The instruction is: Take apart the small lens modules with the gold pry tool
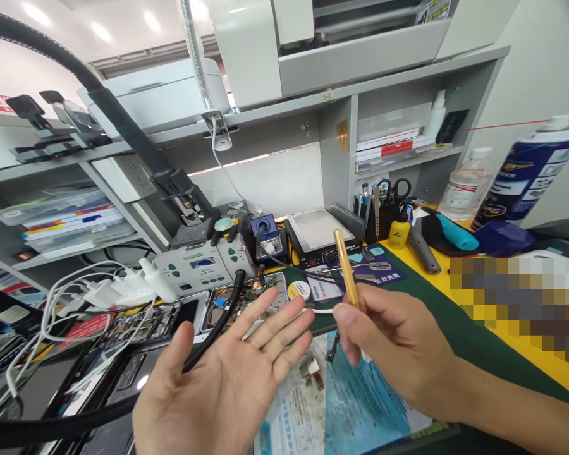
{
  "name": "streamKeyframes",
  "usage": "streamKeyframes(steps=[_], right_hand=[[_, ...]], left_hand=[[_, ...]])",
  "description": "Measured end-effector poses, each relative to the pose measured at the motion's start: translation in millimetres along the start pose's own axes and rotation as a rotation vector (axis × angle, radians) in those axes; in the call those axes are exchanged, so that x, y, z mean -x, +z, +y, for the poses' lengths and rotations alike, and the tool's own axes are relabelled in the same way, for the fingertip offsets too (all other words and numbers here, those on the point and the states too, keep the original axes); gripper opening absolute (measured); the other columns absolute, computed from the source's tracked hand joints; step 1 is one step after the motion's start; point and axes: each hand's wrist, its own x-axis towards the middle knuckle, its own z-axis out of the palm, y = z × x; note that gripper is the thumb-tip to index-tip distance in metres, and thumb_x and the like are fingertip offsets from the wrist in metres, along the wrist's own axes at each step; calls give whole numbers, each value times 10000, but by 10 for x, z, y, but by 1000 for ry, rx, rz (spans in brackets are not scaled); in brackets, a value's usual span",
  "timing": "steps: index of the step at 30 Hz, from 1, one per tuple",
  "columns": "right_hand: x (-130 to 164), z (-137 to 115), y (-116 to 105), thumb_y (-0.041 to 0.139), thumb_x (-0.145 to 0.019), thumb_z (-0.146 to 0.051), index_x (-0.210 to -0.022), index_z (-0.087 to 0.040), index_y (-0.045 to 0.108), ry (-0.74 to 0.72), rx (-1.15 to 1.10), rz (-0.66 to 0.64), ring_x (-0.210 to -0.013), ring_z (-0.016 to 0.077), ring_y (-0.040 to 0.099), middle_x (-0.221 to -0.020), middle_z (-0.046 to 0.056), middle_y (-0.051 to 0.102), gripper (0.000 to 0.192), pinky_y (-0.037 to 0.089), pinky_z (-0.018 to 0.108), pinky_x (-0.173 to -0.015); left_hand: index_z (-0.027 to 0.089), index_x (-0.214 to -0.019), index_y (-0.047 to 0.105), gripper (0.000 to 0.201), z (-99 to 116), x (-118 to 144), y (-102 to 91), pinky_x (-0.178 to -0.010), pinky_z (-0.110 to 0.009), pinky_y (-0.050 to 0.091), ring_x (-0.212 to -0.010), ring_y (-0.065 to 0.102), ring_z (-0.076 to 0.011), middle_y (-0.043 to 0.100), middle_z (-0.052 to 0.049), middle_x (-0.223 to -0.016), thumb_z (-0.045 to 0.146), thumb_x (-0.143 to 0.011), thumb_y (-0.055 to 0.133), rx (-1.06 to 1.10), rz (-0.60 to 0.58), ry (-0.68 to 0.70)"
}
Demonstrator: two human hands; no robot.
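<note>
My left hand (222, 379) is held palm up over the bench, fingers spread, holding nothing. My right hand (389, 341) grips a slim gold-coloured tool handle (345, 268) that points up and away from me. The tool's working end is hidden behind my fingers. Below both hands lies a light blue printed sheet (351, 404) with a small metal part (313, 370) on it. A white cable (320, 310) runs between the two hands.
A black flexible hose (208, 341) crosses under my left hand. Behind stand a grey soldering station (196, 265), a hot plate (315, 234), a tool holder with scissors (384, 208), a spray can (526, 170) and a bottle (464, 183). Phone parts and white chargers (118, 291) crowd the left.
</note>
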Motion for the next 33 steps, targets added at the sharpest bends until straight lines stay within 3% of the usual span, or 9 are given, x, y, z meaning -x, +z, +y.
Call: streamKeyframes(steps=[5, 9, 14, 18, 23, 33], right_hand=[[-4, 10, 23, 552, -995, -390, -664, -210, 477, 78, 26, -113, -457, 103, 520, -521, -29, 544, 384, 391, 233, -455], [-19, 7, 33, 582, -978, -385, -692, -199, 533, 97, 32, -163, -471, 90, 523, -544, -40, 557, 344, 394, 205, -457], [-3, 14, 31, 577, -987, -334, -657, -189, 497, -98, 282, -221, -481, 68, 386, -536, -68, 452, 369, 323, 223, -507], [31, 71, 44, 544, -996, -294, -667, -190, 473, -264, 472, -288, -509, 84, 390, -554, -63, 454, 353, 286, 264, -546], [15, 107, 51, 510, -1001, -256, -666, -189, 478, -310, 533, -276, -493, 93, 386, -556, -56, 491, 343, 232, 293, -531], [21, 144, 61, 516, -1008, -264, -641, -181, 465, -283, 554, -186, -477, 88, 318, -539, -61, 450, 379, 219, 288, -522]], left_hand=[[-10, -1517, 342, 873, 32, -1, -33, -1232, -588, 280, -1401, 462, -441, 492, -335, -1481, 509, -862, 594, 22, -48, -8], [-28, -1535, 290, 914, 56, -17, -77, -1241, -563, 268, -1428, 424, -427, 495, -335, -1477, 514, -859, 582, 23, -128, -29], [48, -1568, 262, 881, 52, -7, -68, -1245, -557, 268, -1444, 410, -400, 480, -280, -1518, 549, -897, 535, 59, -100, -11], [40, -1560, 291, 857, 53, 9, -52, -1237, -566, 273, -1420, 440, -415, 475, -302, -1511, 574, -922, 497, 68, -64, -6], [34, -1551, 318, 864, 58, 19, -58, -1220, -544, 314, -1411, 448, -422, 475, -305, -1510, 559, -898, 530, 85, -88, -47], [62, -1561, 306, 872, 55, -10, -43, -1204, -550, 352, -1416, 443, -417, 467, -291, -1523, 554, -888, 560, 100, -11, -36]])
